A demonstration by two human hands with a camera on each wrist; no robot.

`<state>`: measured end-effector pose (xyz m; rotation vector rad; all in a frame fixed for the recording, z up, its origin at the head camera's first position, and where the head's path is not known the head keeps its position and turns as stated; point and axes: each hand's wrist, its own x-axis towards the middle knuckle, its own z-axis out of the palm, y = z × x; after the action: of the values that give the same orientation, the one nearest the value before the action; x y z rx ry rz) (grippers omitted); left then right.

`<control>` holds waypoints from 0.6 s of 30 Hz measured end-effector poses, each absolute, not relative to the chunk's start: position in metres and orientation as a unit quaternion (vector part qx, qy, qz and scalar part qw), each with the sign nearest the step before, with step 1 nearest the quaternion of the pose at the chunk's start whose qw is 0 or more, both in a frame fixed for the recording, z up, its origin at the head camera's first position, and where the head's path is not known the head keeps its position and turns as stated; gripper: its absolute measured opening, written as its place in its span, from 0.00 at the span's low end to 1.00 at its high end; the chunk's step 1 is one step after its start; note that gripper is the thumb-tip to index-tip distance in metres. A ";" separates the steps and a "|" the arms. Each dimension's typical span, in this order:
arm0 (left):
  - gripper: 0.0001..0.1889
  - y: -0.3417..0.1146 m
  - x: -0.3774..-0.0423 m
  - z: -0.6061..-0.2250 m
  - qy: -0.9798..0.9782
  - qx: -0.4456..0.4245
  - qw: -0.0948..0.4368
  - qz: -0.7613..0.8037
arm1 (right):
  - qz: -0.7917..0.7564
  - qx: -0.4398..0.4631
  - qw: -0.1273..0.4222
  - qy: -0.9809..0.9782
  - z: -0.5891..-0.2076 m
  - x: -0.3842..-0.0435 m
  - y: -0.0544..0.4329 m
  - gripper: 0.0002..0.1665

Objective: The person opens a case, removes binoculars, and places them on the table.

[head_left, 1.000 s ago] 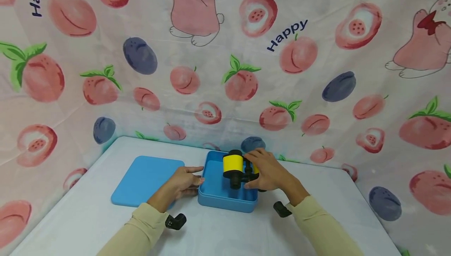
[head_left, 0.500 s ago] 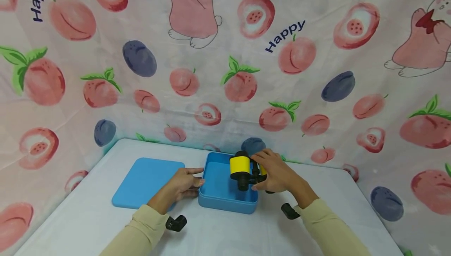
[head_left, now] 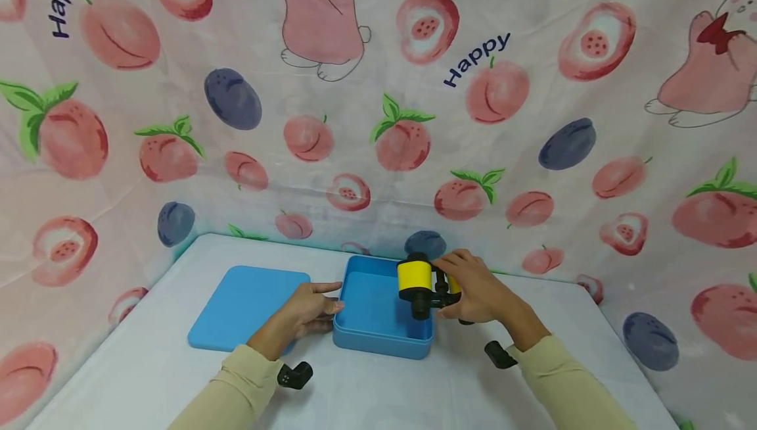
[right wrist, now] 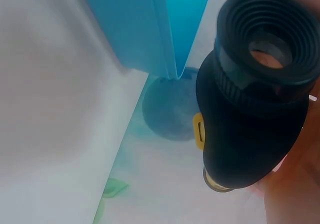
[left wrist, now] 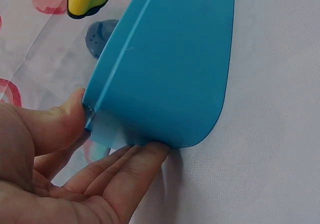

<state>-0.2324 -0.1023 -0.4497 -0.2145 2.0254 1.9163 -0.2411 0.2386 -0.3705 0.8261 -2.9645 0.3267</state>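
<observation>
In the head view my right hand (head_left: 478, 288) grips a pair of yellow and black binoculars (head_left: 415, 277) by its right side, holding it over the right edge of a blue box (head_left: 382, 344). One eyepiece (right wrist: 267, 44) shows close up in the right wrist view; most of that hand is hidden there. My left hand (head_left: 306, 308) rests at the box's left wall, its index finger stretched along it. From the left wrist, the thumb (left wrist: 60, 124) is seen at the rim and the other fingertips (left wrist: 157, 148) touch lower on the wall. The box's visible floor is bare.
A flat blue lid (head_left: 248, 305) lies on the white table (head_left: 367, 397), left of the box and partly under my left forearm. Behind the table hangs a fruit-print cloth (head_left: 355, 206). Black wrist-worn devices (head_left: 294, 375) stick out beside both sleeves.
My right hand has carried the binoculars rightward, from over the box's middle to its right edge. The left hand and the box have stayed in place.
</observation>
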 end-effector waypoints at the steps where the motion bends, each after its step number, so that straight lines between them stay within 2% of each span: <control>1: 0.29 -0.102 -0.232 -0.450 0.715 -0.075 0.171 0.674 | 0.104 0.268 0.024 -0.958 -0.370 -0.241 0.240 0.53; 18: 0.29 -0.103 -0.231 -0.447 0.721 -0.078 0.176 0.666 | 0.111 0.250 0.031 -0.961 -0.371 -0.239 0.266 0.52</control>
<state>-0.2313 -0.1027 -0.4474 -0.2202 2.0414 1.8862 -0.2395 0.2664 -0.3710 0.7712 -2.9620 0.3427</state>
